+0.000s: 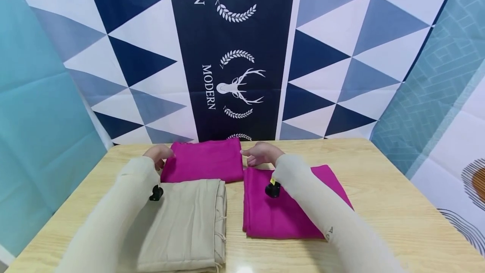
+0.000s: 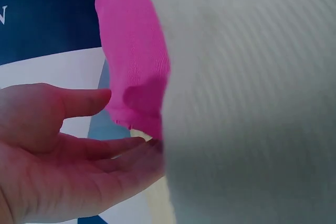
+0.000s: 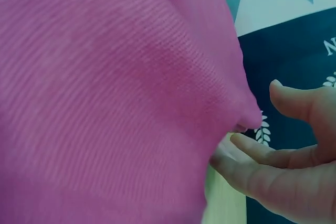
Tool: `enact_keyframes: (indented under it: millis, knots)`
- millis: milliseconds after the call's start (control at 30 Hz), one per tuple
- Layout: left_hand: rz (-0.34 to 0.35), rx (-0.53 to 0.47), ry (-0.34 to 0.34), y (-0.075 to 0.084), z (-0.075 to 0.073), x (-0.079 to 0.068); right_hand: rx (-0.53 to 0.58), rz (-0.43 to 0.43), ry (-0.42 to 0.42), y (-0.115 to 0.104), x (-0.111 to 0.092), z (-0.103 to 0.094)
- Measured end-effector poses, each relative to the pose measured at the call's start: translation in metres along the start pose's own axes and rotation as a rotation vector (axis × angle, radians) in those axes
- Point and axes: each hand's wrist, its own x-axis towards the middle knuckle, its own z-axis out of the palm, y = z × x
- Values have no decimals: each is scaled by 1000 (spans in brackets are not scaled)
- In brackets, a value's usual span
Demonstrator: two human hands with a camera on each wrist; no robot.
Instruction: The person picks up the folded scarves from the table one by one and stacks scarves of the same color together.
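Observation:
A folded magenta cloth [image 1: 206, 160] lies at the back of the table, between the two hands. At its left edge is my left hand [image 1: 159, 154]; in the left wrist view its thumb and fingers [image 2: 113, 166] stand apart with nothing between them. My right hand [image 1: 263, 154] is beside the cloth's right edge, thumb spread from the fingers [image 3: 262, 182], holding nothing. Whether any fingertips touch the cloth I cannot tell. Under the right forearm lies a second folded magenta cloth [image 1: 280, 218]. A folded beige cloth [image 1: 185, 222] lies at front left, partly behind the left sleeve.
The wooden table [image 1: 394, 205] carries all three cloths. Behind it hangs a patterned curtain [image 1: 242, 54] with triangles and deer heads. Light blue fabric [image 1: 41, 108] borders the left side, and more patterned fabric [image 1: 432, 96] the right.

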Motion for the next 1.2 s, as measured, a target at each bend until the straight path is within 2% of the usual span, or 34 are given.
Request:
enact_keyframes:
  millis: [100,133,200,233,267,300,333,433,500,533,600,700,733,767,800,833,900,933,1000,1067,1133,1200]
  knots:
    - [-58,-186,-36,-2,1,0,116,46,-56,0,15,4]
    - [-69,-231,-33,-4,0,1,128,63,-63,-4,14,9]
    - [-73,-281,-28,-6,-1,2,107,77,-123,-13,5,15]
    - [-71,-293,-25,-7,-2,3,86,92,-94,-25,-19,26]
    - [-73,-305,-18,-7,-2,3,87,102,-86,-26,-15,27]
    - [-71,-308,-17,-8,-2,3,90,109,-132,-23,-1,22]
    - [-68,-309,-18,-9,-2,2,87,117,-123,-21,7,21]
    - [-52,-309,-12,-10,-1,2,136,139,-99,-8,47,10]
    - [-47,-324,3,-10,2,3,144,129,-141,3,77,1]
    - [-39,-323,9,-10,4,3,138,115,-101,0,64,8]
    - [-22,-323,21,-10,7,5,121,98,-112,5,73,4]
    - [-2,-322,21,-10,12,10,92,95,-96,4,61,8]
    - [10,-318,14,-10,13,12,83,99,-71,1,50,13]
    - [15,-319,8,-10,14,14,80,111,-61,3,54,12]
    - [16,-321,9,-10,15,16,83,113,-63,0,46,14]
    - [16,-326,8,-10,15,17,85,120,-26,-3,37,19]
    - [6,-343,14,-10,15,19,98,123,-19,-4,32,22]
    - [2,-347,14,-9,15,19,110,132,-21,-4,34,22]
    - [-4,-358,21,-8,14,20,143,139,-54,3,56,13]
    - [-7,-369,27,-7,12,20,168,139,-124,12,83,2]
    - [-2,-374,34,-5,10,19,172,127,-143,11,86,0]
    - [3,-376,46,-2,8,19,167,128,-95,5,77,7]
